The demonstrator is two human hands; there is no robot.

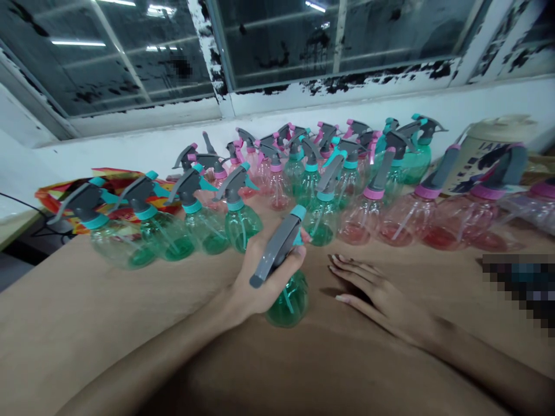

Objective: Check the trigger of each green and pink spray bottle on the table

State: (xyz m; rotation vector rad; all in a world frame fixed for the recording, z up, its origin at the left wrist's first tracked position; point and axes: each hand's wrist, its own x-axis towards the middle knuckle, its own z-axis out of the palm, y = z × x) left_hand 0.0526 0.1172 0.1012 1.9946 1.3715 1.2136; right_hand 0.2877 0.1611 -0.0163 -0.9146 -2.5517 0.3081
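My left hand is wrapped round the neck of a green spray bottle with a grey and teal trigger head. The bottle stands upright at the near middle of the table, its nozzle pointing away from me. Fingers stretched out, my right hand rests low over the table to the right of that bottle and holds nothing. Just beyond my hands stand another green spray bottle and a pink spray bottle.
Several green and pink spray bottles line the wooden table, with more clustered by the wall. A red and yellow plastic bag lies behind the left ones. A large cream container stands at the back right, below the window.
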